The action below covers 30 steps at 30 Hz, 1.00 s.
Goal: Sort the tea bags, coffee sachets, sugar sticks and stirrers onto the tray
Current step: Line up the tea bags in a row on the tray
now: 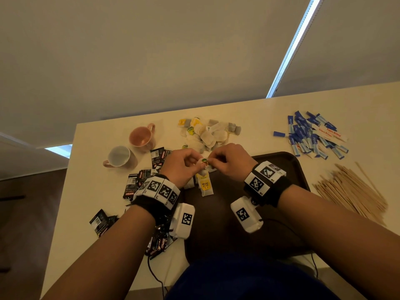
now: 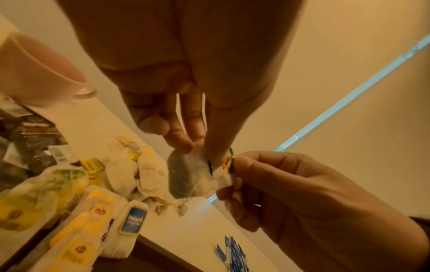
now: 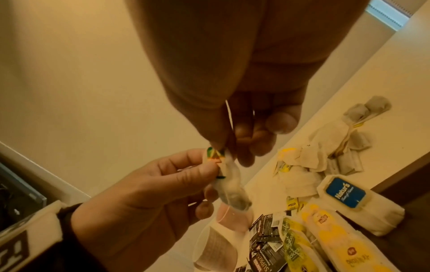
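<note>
From the head cam we see both hands meet over the dark brown plastic tray's (image 1: 287, 167) far edge. The wrist cams show more: left hand (image 2: 186, 103) and right hand (image 3: 235, 110) each pinching one small white paper tea bag (image 2: 186, 176), probably by its tag. The tray's right half lies bare.

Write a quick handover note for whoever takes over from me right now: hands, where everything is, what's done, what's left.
Left hand and right hand both pinch one tea bag above the tray's far edge.
A few tea bags lie on the tray.
On the table: tea bag pile, coffee sachets left, sugar sticks and stirrers right.
Left: place the held bag, then sort everything else.
</note>
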Tool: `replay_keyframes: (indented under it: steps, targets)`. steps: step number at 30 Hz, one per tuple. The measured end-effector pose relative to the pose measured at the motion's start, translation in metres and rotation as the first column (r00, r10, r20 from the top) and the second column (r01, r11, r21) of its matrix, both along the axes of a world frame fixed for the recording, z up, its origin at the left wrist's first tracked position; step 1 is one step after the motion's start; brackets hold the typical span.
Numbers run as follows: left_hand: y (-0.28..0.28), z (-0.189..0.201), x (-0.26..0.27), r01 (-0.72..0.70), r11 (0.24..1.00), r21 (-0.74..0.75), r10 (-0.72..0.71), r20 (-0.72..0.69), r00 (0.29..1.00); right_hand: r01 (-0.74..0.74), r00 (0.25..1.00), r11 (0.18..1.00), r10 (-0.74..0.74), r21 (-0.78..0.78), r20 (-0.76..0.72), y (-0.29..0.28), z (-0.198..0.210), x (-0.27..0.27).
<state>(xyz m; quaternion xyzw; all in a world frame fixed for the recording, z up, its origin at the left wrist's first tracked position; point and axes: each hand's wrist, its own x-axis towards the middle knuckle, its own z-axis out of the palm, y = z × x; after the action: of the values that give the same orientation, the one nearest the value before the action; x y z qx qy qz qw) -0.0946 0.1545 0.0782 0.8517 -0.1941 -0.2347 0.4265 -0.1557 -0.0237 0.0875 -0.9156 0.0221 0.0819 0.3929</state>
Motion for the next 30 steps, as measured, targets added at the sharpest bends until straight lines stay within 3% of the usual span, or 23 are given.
replay_keyframes:
  steps: [6, 9, 15, 20, 25, 30]
  targets:
    - [0.006, -0.015, -0.002, -0.108, 0.993, -0.036, 0.102, -0.141, 0.985, 0.020, 1.000, 1.000, -0.020, 0.004, -0.003, 0.011, -0.009, 0.010]
    - [0.014, -0.024, 0.000, -0.160, 0.987, 0.011, 0.160, -0.114, 0.980, -0.010, 0.999, 0.999, 0.008, -0.044, -0.043, 0.018, -0.018, 0.019]
    - [0.034, -0.035, 0.011, -0.293, 0.956, 0.035, 0.295, -0.093, 0.951, -0.110, 0.969, 0.986, 0.078, -0.126, -0.236, 0.044, -0.053, 0.037]
    - [0.040, -0.041, 0.015, -0.307, 0.952, 0.018, 0.307, -0.098, 0.947, -0.288, 0.871, 0.947, 0.196, -0.145, -0.451, 0.072, -0.082, 0.042]
    - [0.042, -0.048, 0.018, -0.304, 0.953, 0.012, 0.303, -0.136, 0.943, -0.310, 0.862, 0.922, 0.170, -0.233, -0.477, 0.084, -0.098, 0.052]
    - [0.041, -0.050, 0.018, -0.303, 0.953, -0.003, 0.298, -0.179, 0.938, -0.290, 0.908, 0.896, 0.146, -0.336, -0.393, 0.084, -0.105, 0.056]
